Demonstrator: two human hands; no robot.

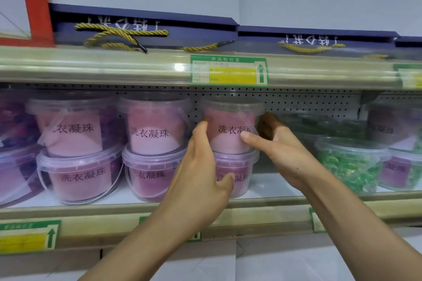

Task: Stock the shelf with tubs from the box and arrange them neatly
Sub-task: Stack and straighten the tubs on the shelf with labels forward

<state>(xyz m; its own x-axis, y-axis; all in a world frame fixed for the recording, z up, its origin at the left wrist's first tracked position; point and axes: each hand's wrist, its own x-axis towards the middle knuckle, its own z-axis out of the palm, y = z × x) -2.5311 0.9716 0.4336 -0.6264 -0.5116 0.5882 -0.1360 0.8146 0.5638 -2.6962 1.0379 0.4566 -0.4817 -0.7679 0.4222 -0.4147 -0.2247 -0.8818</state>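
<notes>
We see a clear plastic tub with a pink label and printed black characters [230, 125] standing upright on the lid of a wider, squat clear tub of purple beads [235, 171], on the white middle shelf [269, 186]. Its lid faces up and its long axis runs vertically, with the label turned toward us. Both of our hands are on it. Our left hand [203, 166] cups its left side with the fingers curved round the wall, while the thumb reaches down across the front of the lower tub. Our right hand [280, 150] holds the right side: the thumb lies flat across the label, and the fingers wrap behind the tub, where we cannot tell how far they close.

To the left, two more stacks of the same kind stand in a row: a tall pink-labelled tub [153, 128] on a squat purple one [148, 173], and beside that another tall tub [73, 125] on a squat purple tub with a thin clear handle [80, 175]. Their labels also face forward. To the right, well apart from the held tub, sits a clear tub of green beads [349, 164]. Behind everything runs a grey perforated back panel [308, 100]. A green and yellow price tag [229, 70] is fixed to the edge of the shelf above, where dark blue boxes with gold rope handles [141, 32] rest.
</notes>
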